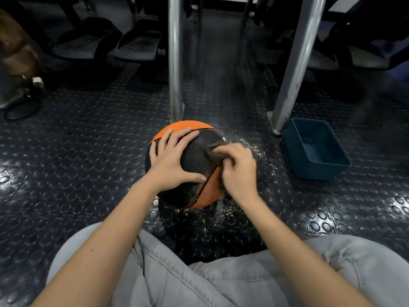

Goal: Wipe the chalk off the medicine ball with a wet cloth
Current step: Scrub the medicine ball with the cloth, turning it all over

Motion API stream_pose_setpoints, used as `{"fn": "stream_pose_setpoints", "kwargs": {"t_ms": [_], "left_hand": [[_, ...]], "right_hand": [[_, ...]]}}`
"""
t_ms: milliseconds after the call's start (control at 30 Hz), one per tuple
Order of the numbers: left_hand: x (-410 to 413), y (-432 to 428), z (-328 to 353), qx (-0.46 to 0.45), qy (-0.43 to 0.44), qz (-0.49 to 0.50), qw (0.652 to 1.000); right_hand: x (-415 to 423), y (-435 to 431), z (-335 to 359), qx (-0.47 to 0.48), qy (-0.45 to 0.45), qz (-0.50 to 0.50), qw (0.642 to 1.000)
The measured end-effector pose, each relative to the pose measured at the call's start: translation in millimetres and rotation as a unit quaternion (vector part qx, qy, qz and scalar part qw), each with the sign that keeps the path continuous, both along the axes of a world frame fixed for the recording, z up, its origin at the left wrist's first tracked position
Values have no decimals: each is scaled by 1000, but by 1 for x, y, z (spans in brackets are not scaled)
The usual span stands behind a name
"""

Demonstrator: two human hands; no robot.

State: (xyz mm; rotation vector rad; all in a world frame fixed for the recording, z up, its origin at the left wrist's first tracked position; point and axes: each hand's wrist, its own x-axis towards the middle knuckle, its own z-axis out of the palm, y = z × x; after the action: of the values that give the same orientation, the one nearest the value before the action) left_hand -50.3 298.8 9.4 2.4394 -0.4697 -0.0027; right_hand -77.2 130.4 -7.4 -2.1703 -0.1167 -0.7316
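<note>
One medicine ball (194, 156), black and orange, sits on the studded floor (88, 151) just before two metal posts (176, 63). On top lies the left hand (172, 160), its grip spread flat. The right hand (239, 171) has its grip bunched round one dark cloth (215, 151), pressed to the ball. One blue tub (318, 171) stands apart at the right.

one ball (194, 156), one cloth (215, 151), two hands (170, 160) (239, 171)
</note>
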Motion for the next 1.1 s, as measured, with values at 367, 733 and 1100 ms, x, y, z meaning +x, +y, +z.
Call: {"fn": "stream_pose_setpoints", "kwargs": {"t_ms": [367, 733, 1100], "left_hand": [[3, -4, 8, 15, 11, -9, 1000], [2, 10, -3, -23, 2, 12, 1000], [5, 4, -2, -8, 8, -7, 1000]], "right_hand": [[30, -22, -2, 17, 26, -28, 999], [-20, 31, -6, -116, -59, 68, 989], [16, -7, -10, 27, 40, -62, 997]]}}
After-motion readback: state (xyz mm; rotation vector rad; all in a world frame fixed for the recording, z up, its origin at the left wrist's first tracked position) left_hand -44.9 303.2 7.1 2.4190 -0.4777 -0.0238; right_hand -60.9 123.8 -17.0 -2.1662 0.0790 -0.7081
